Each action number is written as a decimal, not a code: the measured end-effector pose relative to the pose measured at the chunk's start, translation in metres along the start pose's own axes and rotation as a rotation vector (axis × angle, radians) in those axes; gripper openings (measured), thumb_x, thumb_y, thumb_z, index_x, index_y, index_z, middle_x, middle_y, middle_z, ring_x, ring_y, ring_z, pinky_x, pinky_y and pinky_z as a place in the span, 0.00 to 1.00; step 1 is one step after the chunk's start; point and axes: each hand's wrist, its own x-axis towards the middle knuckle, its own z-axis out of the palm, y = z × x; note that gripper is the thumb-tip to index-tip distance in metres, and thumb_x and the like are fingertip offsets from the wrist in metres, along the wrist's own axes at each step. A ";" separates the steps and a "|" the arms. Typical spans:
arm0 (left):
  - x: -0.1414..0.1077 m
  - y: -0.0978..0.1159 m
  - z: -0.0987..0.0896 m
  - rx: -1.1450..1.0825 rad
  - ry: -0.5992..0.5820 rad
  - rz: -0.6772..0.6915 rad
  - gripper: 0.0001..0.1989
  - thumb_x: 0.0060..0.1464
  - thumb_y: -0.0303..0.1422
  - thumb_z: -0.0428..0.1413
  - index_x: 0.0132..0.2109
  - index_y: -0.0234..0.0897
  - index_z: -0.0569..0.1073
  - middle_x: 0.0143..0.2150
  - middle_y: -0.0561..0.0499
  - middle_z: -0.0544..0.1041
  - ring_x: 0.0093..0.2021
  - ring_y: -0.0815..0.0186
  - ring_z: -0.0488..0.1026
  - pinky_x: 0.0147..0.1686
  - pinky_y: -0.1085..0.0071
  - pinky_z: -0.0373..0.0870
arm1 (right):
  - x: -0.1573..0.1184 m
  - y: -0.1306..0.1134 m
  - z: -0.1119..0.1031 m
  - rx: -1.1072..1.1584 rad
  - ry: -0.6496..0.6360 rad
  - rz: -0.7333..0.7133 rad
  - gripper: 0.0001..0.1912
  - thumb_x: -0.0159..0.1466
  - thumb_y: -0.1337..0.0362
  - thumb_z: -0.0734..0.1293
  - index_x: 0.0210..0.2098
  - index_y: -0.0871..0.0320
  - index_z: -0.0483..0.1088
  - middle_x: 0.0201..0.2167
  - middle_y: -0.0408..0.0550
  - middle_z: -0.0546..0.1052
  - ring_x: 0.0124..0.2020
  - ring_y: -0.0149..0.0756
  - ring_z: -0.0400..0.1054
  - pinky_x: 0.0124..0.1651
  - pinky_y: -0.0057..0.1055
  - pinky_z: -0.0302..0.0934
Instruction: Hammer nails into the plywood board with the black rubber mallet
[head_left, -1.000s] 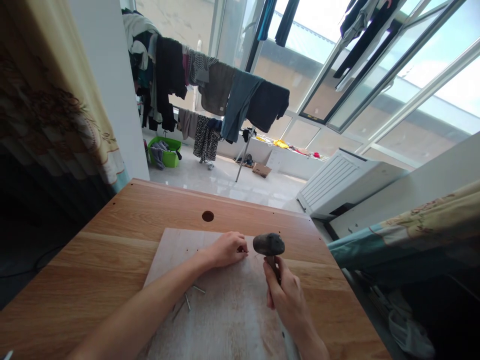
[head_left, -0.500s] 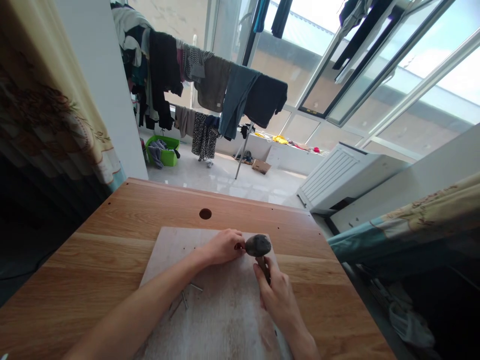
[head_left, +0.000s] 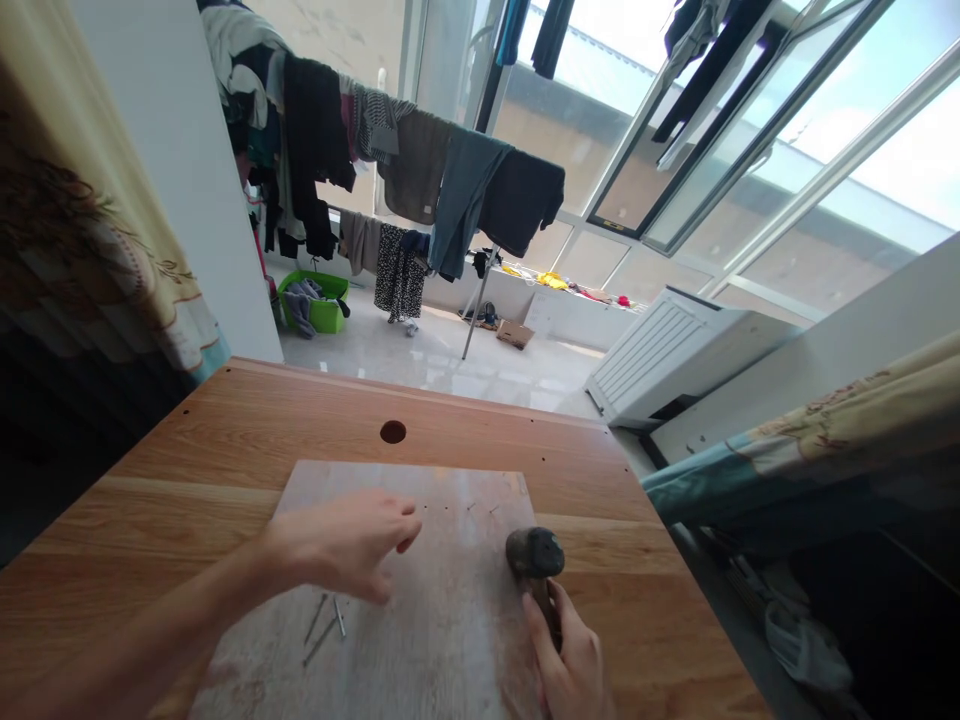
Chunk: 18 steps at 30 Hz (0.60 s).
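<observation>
My right hand (head_left: 571, 645) is wrapped round the handle of a hammer (head_left: 535, 551) with a thick dark head, held above the right edge of a pale, worn wooden board (head_left: 439, 610). Over the board's left half is my left hand (head_left: 349, 540), empty, its thumb and fingers apart. Below that hand lie several loose nails (head_left: 321, 638) on the board. Near the far right corner, two thin nails (head_left: 493, 511) seem to stand in the wood. A few small dark dots run along the board's far side, left of them.
The board rests on a wooden tabletop (head_left: 630, 610) with a round hole (head_left: 393, 432) near its far edge. Beyond are a drying rack with clothes (head_left: 420, 165), a green basket (head_left: 324, 315) and a white panelled unit (head_left: 660, 350). Curtains (head_left: 832, 430) hang at both sides.
My left hand has left the board's far right corner, moving left and nearer, and its fingers have opened. The hammer has come down toward me and slightly right, uncovering the corner nails.
</observation>
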 end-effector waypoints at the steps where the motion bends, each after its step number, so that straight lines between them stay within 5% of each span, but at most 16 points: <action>1: -0.009 0.001 0.006 0.044 -0.020 -0.030 0.08 0.43 0.28 0.61 0.33 0.39 0.72 0.35 0.51 0.75 0.34 0.60 0.70 0.32 0.66 0.59 | 0.001 0.004 0.002 -0.006 0.004 0.008 0.31 0.67 0.38 0.60 0.49 0.58 0.78 0.12 0.42 0.70 0.14 0.43 0.66 0.23 0.34 0.65; 6: -0.019 0.005 0.030 0.079 -0.045 -0.058 0.07 0.41 0.21 0.55 0.25 0.38 0.67 0.33 0.50 0.75 0.34 0.61 0.71 0.34 0.65 0.60 | 0.003 0.010 0.008 0.008 0.032 0.019 0.35 0.67 0.38 0.59 0.51 0.62 0.77 0.16 0.46 0.75 0.18 0.46 0.72 0.22 0.33 0.65; 10: -0.007 0.007 0.024 0.028 -0.016 0.005 0.08 0.41 0.21 0.56 0.25 0.38 0.67 0.32 0.52 0.75 0.33 0.64 0.70 0.37 0.67 0.62 | 0.005 0.013 0.007 -0.005 0.057 -0.018 0.34 0.67 0.37 0.60 0.49 0.60 0.78 0.20 0.49 0.78 0.24 0.48 0.76 0.25 0.33 0.67; 18: 0.054 -0.011 0.012 -0.543 0.413 0.047 0.04 0.49 0.24 0.58 0.34 0.37 0.74 0.30 0.56 0.77 0.32 0.70 0.72 0.34 0.75 0.66 | 0.005 0.015 0.007 -0.014 0.039 -0.014 0.32 0.68 0.38 0.59 0.49 0.59 0.77 0.19 0.49 0.77 0.26 0.50 0.77 0.22 0.33 0.65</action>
